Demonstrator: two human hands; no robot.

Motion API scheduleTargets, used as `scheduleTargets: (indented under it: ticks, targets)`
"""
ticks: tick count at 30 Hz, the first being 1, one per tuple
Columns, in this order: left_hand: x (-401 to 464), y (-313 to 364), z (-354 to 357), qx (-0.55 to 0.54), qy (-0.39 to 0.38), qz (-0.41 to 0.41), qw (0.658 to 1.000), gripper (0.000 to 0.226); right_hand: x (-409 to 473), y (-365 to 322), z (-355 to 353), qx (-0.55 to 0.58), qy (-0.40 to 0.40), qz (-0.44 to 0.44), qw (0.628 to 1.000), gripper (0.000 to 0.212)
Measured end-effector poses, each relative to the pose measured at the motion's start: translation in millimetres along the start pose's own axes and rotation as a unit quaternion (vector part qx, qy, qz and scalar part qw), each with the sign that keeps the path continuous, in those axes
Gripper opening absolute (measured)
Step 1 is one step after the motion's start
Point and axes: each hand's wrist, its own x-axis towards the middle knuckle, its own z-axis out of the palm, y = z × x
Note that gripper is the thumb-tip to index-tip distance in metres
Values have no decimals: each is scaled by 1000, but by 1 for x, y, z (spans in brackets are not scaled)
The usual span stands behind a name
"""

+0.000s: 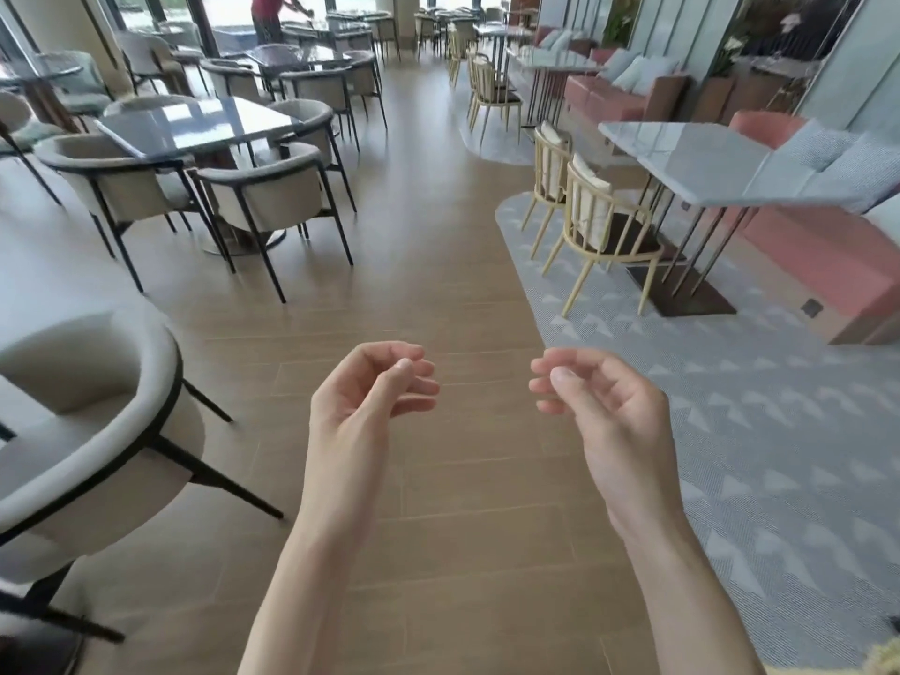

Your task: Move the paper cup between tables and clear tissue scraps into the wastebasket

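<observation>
My left hand (pixel 370 392) and my right hand (pixel 604 406) hang side by side in front of me over the wooden floor, palms turned up and inward. The fingers of both are loosely curled and hold nothing. No paper cup, tissue scrap or wastebasket shows anywhere in the head view. A dark glass-topped table (pixel 195 121) stands ahead on the left, and a pale marble-topped table (pixel 701 158) stands ahead on the right; I see nothing lying on either top.
A beige tub chair (pixel 87 431) stands close at my left. More such chairs (pixel 263 197) ring the dark table. Slatted wooden chairs (pixel 599 221) and a pink bench (pixel 803 250) sit by the marble table on a grey carpet. A wooden-floored aisle (pixel 428 226) runs ahead. A person (pixel 268 12) stands far back.
</observation>
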Motion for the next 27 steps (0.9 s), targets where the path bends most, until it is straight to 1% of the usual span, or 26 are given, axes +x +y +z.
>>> scheduleTargets:
  ticks: [4, 8, 9, 12, 14, 17, 21, 24, 27]
  targets:
    - [88, -14, 17, 8, -10, -4, 1000, 14, 84, 22, 15, -11, 17, 3, 1000, 18]
    - [193, -52, 41, 21, -21, -10, 1000, 15, 185, 58, 34, -18, 21, 15, 1000, 18]
    - [208, -57, 45, 24, -22, -15, 999, 15, 199, 61, 37, -20, 19, 17, 999, 17]
    - [297, -80, 68, 21, -26, -8, 999, 15, 288, 81, 49, -22, 15, 7, 1000, 10]
    - [364, -88, 85, 25, -28, 3, 999, 15, 359, 88, 59, -24, 22, 3, 999, 15]
    - [459, -80, 106, 19, -33, 26, 999, 15, 457, 86, 78, -18, 25, -11, 999, 14]
    - [561, -79, 109, 7, -3, 46, 999, 16, 563, 91, 115, -15, 0, -12, 1000, 16]
    - [621, -96, 107, 4, 18, 30, 999, 16, 627, 108, 143, -13, -23, 3, 1000, 17]
    - [688, -119, 103, 0, 34, 17, 999, 15, 691, 135, 174, -18, -30, 12, 999, 18]
